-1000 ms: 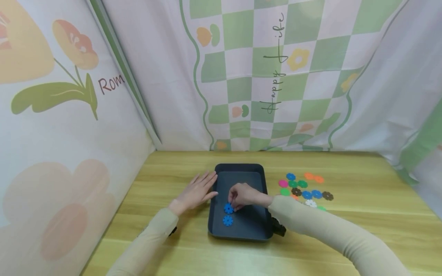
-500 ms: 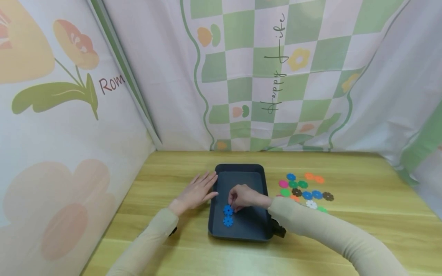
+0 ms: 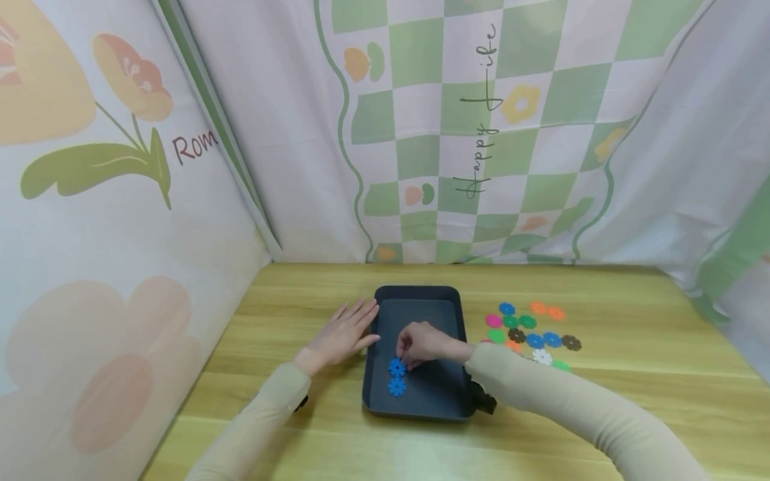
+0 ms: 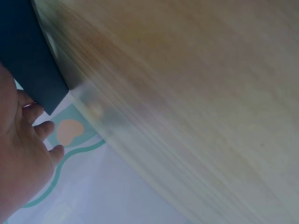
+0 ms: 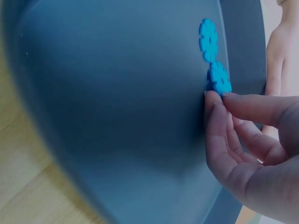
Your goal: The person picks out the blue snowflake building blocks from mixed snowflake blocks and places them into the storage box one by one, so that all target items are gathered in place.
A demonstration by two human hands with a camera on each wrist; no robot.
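Inside a dark rectangular tray [image 3: 436, 394], my right hand [image 3: 423, 342] pinches a blue snowflake disc [image 3: 397, 367] by its edge, between thumb and index finger. In the right wrist view this disc [image 5: 219, 78] is slightly tilted, its edge meeting a second blue snowflake disc [image 5: 208, 41] that lies flat on the tray floor. My left hand [image 3: 345, 334] rests with straight fingers against the tray's left rim. The left wrist view shows that hand [image 4: 23, 140] with its fingertips at the tray's dark outer wall [image 4: 30, 56].
Right of the tray, several loose snowflake discs lie on the wooden table [image 3: 637, 401], among them a pink disc [image 3: 494, 321], a white disc [image 3: 542, 357] and a brown disc [image 3: 571, 342]. A black handle-like part [image 3: 484, 399] juts from the tray's right side. Curtains hang behind.
My right hand has brought the pinched blue disc slightly nearer the other blue disc, closing the small gap between them. The left hand has stayed at the tray rim.
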